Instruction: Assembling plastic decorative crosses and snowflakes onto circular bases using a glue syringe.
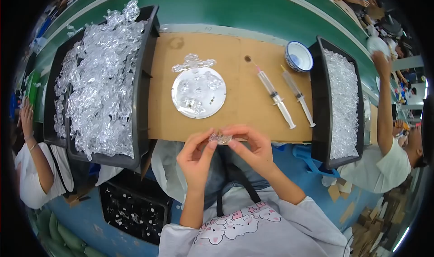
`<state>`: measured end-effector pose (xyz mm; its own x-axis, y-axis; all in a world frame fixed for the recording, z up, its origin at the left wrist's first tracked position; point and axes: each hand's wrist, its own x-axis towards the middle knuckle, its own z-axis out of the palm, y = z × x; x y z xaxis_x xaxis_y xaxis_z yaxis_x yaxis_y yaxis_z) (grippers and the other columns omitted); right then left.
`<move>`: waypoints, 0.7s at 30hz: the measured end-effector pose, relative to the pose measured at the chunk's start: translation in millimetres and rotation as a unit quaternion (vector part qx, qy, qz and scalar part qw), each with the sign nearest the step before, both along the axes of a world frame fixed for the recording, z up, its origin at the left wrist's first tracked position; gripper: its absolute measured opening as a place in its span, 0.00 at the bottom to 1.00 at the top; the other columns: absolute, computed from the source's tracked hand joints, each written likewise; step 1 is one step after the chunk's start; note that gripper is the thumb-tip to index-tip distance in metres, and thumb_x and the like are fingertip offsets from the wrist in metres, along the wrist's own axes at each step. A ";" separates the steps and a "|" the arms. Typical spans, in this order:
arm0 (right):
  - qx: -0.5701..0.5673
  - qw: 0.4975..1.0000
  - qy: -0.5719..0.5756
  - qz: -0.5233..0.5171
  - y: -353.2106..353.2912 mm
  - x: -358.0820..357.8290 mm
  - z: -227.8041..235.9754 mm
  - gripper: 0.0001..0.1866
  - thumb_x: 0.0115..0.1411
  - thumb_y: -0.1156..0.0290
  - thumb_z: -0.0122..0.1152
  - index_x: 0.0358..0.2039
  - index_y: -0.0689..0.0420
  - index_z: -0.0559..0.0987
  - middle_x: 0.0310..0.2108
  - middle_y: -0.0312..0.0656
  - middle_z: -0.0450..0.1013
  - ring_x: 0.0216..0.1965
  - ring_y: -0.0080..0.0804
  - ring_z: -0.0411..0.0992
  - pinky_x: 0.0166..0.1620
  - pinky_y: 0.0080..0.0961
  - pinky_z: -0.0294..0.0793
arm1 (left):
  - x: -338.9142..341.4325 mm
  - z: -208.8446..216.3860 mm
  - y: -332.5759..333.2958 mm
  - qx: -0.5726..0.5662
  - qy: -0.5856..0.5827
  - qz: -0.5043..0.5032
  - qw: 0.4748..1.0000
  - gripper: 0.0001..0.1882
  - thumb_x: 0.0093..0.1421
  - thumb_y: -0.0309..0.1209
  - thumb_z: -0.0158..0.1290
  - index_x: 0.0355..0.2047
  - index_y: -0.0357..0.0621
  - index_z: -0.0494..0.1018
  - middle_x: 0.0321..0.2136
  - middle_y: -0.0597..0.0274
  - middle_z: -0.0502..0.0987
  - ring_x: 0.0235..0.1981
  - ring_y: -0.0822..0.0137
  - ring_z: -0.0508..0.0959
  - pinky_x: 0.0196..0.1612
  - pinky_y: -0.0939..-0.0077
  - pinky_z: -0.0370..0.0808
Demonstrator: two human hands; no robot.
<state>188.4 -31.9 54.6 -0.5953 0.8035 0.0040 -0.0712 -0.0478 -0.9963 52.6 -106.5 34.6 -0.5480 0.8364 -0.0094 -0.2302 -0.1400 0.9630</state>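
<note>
Between the fingertips of both hands is a small clear plastic piece point(220, 138), held just off the near edge of the cardboard-covered table point(244, 99). My left hand point(198, 150) pinches its left end; my right hand point(252, 146) grips the right end. Fingers partly cover it, so its full shape is hidden. Beyond them, a round white plate point(179, 104) carries several clear pieces, and more clear pieces point(193, 63) lie at its far rim. Two syringes, one larger point(275, 96) and one slimmer point(298, 95), rest to the right.
A black bin point(145, 76) heaped with clear plastic parts stands at the left. On the right, another black bin point(322, 99) holds smaller clear pieces, beside a blue-and-white bowl point(299, 56). A black crate point(131, 207) sits on the floor. Other people work at both sides.
</note>
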 end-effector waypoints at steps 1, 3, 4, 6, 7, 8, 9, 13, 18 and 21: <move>0.018 1.000 0.008 0.014 -2.0 -3.8 -0.7 0.13 0.58 0.79 0.59 0.45 0.64 0.76 0.45 0.46 0.75 0.46 0.31 0.74 0.51 0.27 0.71 | -5.5 -1.5 -2.2 0.008 -0.023 0.001 1.000 0.16 0.55 0.18 0.57 0.46 0.30 0.74 0.38 0.56 0.77 0.39 0.69 0.77 0.45 0.77 0.74; 0.073 0.997 -0.015 0.031 -0.3 -2.2 4.3 0.13 0.57 0.79 0.60 0.44 0.65 0.77 0.43 0.45 0.76 0.45 0.30 0.74 0.50 0.26 0.72 | -10.2 -0.9 -2.6 -0.001 -0.068 -0.007 0.998 0.19 0.55 0.18 0.58 0.48 0.30 0.73 0.36 0.56 0.77 0.38 0.69 0.78 0.44 0.78 0.74; 0.130 0.990 -0.037 0.048 0.7 -0.9 7.3 0.14 0.56 0.79 0.61 0.44 0.65 0.77 0.41 0.43 0.77 0.44 0.30 0.75 0.48 0.25 0.72 | -12.8 -1.3 -3.9 -0.009 -0.111 -0.013 0.994 0.21 0.54 0.18 0.58 0.50 0.30 0.71 0.35 0.56 0.77 0.38 0.69 0.78 0.44 0.78 0.74; 0.038 0.997 -0.049 0.046 7.7 -1.2 18.9 0.14 0.55 0.79 0.63 0.43 0.64 0.78 0.38 0.41 0.77 0.40 0.28 0.75 0.45 0.23 0.72 | -23.7 -3.2 -2.5 0.002 -0.178 -0.081 0.981 0.25 0.53 0.17 0.59 0.53 0.30 0.68 0.34 0.56 0.78 0.38 0.68 0.78 0.44 0.78 0.74; -0.049 0.996 -0.066 0.037 13.2 0.6 22.4 0.14 0.54 0.78 0.65 0.42 0.62 0.80 0.35 0.39 0.77 0.36 0.26 0.75 0.41 0.21 0.72 | -26.2 -5.5 0.5 0.017 -0.247 -0.155 0.956 0.29 0.52 0.17 0.59 0.56 0.31 0.65 0.33 0.55 0.78 0.38 0.68 0.78 0.44 0.77 0.74; -0.051 0.996 -0.065 0.037 21.3 1.5 22.5 0.14 0.54 0.78 0.65 0.42 0.62 0.80 0.35 0.39 0.77 0.36 0.26 0.75 0.41 0.21 0.72 | -27.5 -6.3 3.1 0.015 -0.247 -0.155 0.957 0.29 0.52 0.17 0.59 0.56 0.31 0.65 0.33 0.55 0.78 0.38 0.68 0.78 0.44 0.77 0.74; 0.005 0.989 -0.099 0.111 30.8 2.0 21.7 0.13 0.52 0.77 0.66 0.40 0.60 0.81 0.32 0.38 0.76 0.32 0.24 0.73 0.38 0.20 0.71 | -28.7 -6.3 5.4 0.010 -0.260 -0.192 0.946 0.32 0.52 0.17 0.59 0.58 0.31 0.62 0.33 0.55 0.78 0.37 0.68 0.78 0.44 0.77 0.74; 0.078 0.976 -0.116 0.167 41.5 -0.4 17.9 0.11 0.50 0.74 0.69 0.36 0.57 0.82 0.29 0.35 0.75 0.25 0.22 0.68 0.30 0.19 0.67 | -33.8 -5.0 11.8 0.020 -0.289 -0.259 0.921 0.36 0.53 0.17 0.58 0.61 0.31 0.56 0.35 0.54 0.78 0.38 0.68 0.78 0.44 0.78 0.73; 0.231 0.955 -0.183 -0.024 56.9 -19.8 -15.8 0.11 0.50 0.73 0.69 0.36 0.56 0.82 0.30 0.35 0.75 0.25 0.22 0.68 0.31 0.18 0.67 | -14.1 16.6 17.2 -0.069 0.179 0.014 0.981 0.26 0.52 0.19 0.59 0.53 0.40 0.69 0.40 0.56 0.77 0.40 0.63 0.77 0.43 0.73 0.73; 0.224 0.955 -0.160 -0.106 64.9 -34.1 -35.5 0.12 0.48 0.72 0.70 0.35 0.56 0.82 0.30 0.35 0.75 0.25 0.22 0.69 0.30 0.19 0.68 | -22.3 4.8 15.8 -0.075 0.437 0.081 0.893 0.18 0.51 0.20 0.60 0.44 0.45 0.77 0.42 0.58 0.76 0.42 0.57 0.76 0.46 0.67 0.72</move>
<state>154.2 33.0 19.1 -0.4468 0.8669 0.2209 0.2807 0.3703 -0.8855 30.4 -90.7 39.4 -0.5151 0.7703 0.3759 0.6293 0.0422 0.7760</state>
